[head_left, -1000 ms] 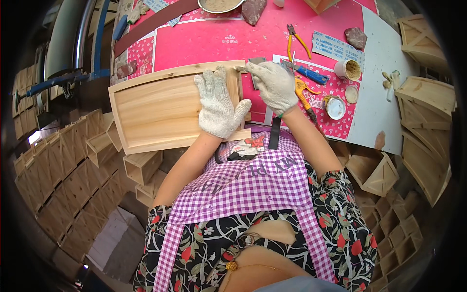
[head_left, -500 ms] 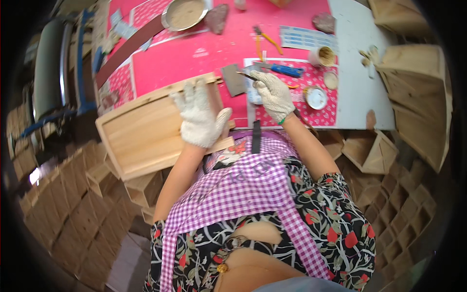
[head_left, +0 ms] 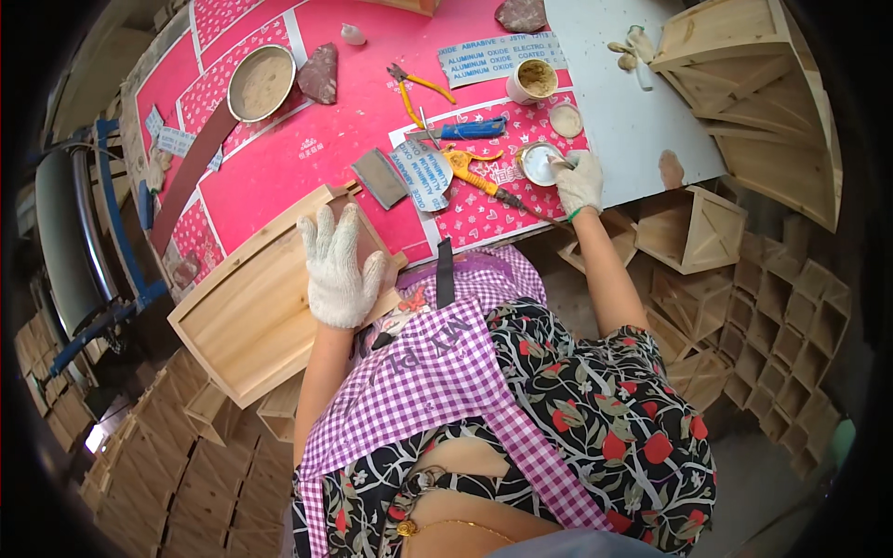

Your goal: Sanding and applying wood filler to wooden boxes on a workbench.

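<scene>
My left hand (head_left: 339, 270), in a white knit glove, lies with fingers spread on the near right end of a pale wooden crate (head_left: 256, 321). The crate is tilted at the table's front edge, its panelled side facing up. My gloved right hand (head_left: 582, 184) is closed on a slim tool, mostly hidden by the fingers, at the rim of a small round tub (head_left: 539, 166) of white paste. Left of that tub lie yellow-handled pliers (head_left: 479, 179), a blue-handled knife (head_left: 470, 128), a grey sanding block (head_left: 379, 179) and a piece of printed abrasive paper (head_left: 423, 177).
Farther back are an open jar (head_left: 534, 82) of tan filler, a round lid (head_left: 566, 119), more yellow-handled pliers (head_left: 419, 88), a metal bowl (head_left: 262, 84) of tan powder and reddish stones (head_left: 320, 74). Wooden crates (head_left: 690, 231) stand beside and below the table (head_left: 619, 102).
My right hand has moved right with the slim tool, from above the abrasive paper to the tub of white paste. My left hand stays at the crate. The view has shifted.
</scene>
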Available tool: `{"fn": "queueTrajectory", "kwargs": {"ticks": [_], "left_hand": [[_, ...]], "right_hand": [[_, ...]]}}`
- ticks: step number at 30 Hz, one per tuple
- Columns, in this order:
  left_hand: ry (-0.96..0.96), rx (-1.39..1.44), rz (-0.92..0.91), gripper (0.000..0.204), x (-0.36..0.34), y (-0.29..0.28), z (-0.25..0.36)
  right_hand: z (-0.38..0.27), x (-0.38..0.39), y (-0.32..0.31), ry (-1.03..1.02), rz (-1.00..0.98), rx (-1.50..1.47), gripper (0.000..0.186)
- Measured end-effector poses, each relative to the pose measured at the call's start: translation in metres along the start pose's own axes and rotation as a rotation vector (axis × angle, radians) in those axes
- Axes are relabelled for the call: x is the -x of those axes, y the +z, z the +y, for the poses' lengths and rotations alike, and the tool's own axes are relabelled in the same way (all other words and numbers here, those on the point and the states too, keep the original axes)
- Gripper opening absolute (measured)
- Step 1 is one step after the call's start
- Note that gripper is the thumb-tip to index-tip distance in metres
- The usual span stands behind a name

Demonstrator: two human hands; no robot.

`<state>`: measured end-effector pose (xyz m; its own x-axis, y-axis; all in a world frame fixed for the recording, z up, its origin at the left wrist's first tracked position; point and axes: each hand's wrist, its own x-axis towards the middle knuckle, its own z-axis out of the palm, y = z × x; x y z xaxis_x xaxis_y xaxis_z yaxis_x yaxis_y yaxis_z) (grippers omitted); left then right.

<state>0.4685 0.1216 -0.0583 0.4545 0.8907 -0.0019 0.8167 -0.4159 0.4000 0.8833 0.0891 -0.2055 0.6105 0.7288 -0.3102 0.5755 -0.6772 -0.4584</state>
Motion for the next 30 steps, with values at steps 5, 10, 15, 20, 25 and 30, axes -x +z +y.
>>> {"fn": "queueTrajectory", "kwargs": {"ticks": [5, 10, 15, 20, 25, 30], "left_hand": [[-0.023, -0.006, -0.012, 0.076, 0.003, 0.004, -0.002], [-0.061, -0.023, -0.019, 0.075, 0.008, 0.006, -0.004], [-0.009, -0.027, -0.004, 0.069, -0.001, -0.004, 0.005], [0.065, -0.002, -0.036, 0.063, 0.001, -0.005, 0.005], [0.050, 0.036, 0.032, 0.063, 0.002, -0.005, 0.009], [0.043, 0.018, -0.036, 0.062, 0.004, -0.012, 0.005]], "right_hand": [[0.011, -0.004, 0.014, 0.092, -0.017, -0.180, 0.039], [0.008, -0.015, -0.001, 0.062, 0.063, -0.253, 0.039], [0.025, -0.077, 0.008, 0.372, 0.084, -0.081, 0.056], [0.036, -0.108, 0.016, 0.338, 0.122, 0.011, 0.045], [0.029, -0.116, -0.005, 0.274, 0.215, -0.245, 0.041], [-0.050, -0.111, -0.044, 0.117, -0.024, -0.474, 0.043]]}}
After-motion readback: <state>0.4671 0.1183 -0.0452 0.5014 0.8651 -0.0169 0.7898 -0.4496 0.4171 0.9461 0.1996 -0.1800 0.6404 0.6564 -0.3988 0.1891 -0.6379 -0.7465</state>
